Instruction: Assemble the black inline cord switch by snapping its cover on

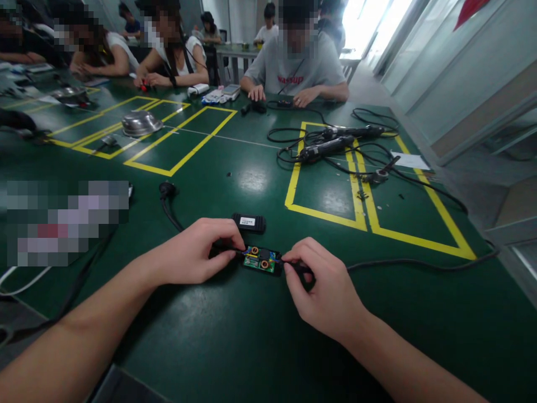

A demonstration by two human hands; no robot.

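Observation:
A small green circuit board (260, 261) with copper coils lies in a black case half on the green table (235, 336). My left hand (197, 252) pinches the black cable end at the board's left side. My right hand (323, 288) pinches the black cable (419, 263) at the board's right side; that cable runs off to the right. Just behind the board lies a black case lid (249, 223) with a white label. A black plug (166, 190) with its cord lies to the back left.
Yellow tape boxes mark the table. Two black electric screwdrivers (331, 146) with tangled cords lie at the back right beside white paper (411, 161). A metal bowl (140, 123) sits back left. Several people sit along the far edge.

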